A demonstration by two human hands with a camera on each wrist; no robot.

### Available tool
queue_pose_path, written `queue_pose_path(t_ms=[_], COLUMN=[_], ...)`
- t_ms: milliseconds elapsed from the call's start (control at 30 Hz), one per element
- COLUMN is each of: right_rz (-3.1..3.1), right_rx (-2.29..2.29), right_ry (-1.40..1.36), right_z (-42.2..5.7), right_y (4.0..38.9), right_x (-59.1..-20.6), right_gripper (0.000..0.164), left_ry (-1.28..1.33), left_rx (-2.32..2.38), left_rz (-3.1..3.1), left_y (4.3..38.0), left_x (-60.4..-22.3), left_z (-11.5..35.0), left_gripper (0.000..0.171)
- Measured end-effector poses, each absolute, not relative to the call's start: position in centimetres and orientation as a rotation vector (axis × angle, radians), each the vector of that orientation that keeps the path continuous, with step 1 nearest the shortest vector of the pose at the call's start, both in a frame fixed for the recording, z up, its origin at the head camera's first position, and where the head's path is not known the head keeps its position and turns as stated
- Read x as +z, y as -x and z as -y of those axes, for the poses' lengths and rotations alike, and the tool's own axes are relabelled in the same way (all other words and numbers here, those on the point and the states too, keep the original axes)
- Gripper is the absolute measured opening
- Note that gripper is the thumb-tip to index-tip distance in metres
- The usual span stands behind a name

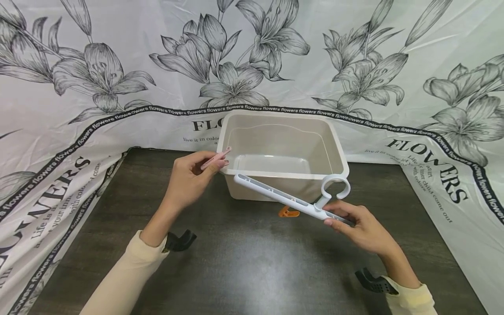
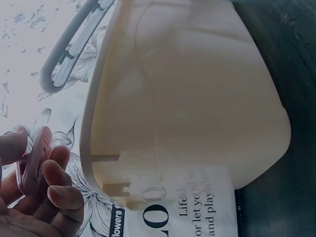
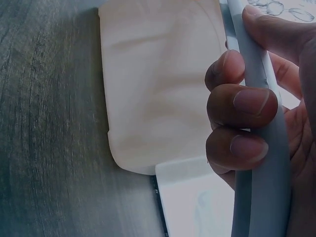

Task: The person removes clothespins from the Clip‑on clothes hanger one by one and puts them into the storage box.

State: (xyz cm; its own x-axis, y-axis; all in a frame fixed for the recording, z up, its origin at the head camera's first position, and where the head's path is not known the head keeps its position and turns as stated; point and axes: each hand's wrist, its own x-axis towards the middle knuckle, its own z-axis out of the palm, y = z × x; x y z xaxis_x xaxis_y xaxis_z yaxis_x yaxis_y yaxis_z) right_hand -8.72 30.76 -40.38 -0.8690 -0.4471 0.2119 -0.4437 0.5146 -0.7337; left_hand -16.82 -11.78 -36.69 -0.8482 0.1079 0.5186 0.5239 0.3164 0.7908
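Note:
My left hand (image 1: 191, 176) pinches a pink clothespin (image 1: 215, 158) beside the front left corner of a beige plastic bin (image 1: 283, 176). In the left wrist view the clothespin (image 2: 35, 162) sits between thumb and fingers, apart from the bin's rim. The right hand (image 1: 360, 225) grips one end of a pale blue hanger bar (image 1: 275, 195) with an open ring hook (image 1: 344, 192). That bar slants up to the left across the front of the bin. Curled fingers wrap the bar (image 3: 264, 163) in the right wrist view. Only a smooth inner floor shows inside the bin.
An orange clothespin (image 1: 289, 212) lies on the dark wood table (image 1: 252, 267) just in front of the bin, below the hanger. Flower-printed white cloth (image 1: 271, 52) rises behind the bin and along both sides of the table.

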Motion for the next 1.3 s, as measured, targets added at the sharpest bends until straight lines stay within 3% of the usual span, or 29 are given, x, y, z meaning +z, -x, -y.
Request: queue_pose_path(t_ms=[800, 1300], right_rz=[-2.705, -2.721], right_rx=[-1.318, -1.281], right_ry=[0.777, 0.72], right_z=[-30.9, -31.1], right_y=[8.6, 9.0], right_x=[-40.8, -41.0], right_gripper=[0.032, 0.031], left_ry=[0.675, 0.684], left_rx=[-1.36, -1.275], left_rz=[2.438, 2.619], left_y=[20.7, 22.0], left_x=[-33.2, -32.4], left_z=[9.3, 8.8], left_gripper=[0.017, 0.032])
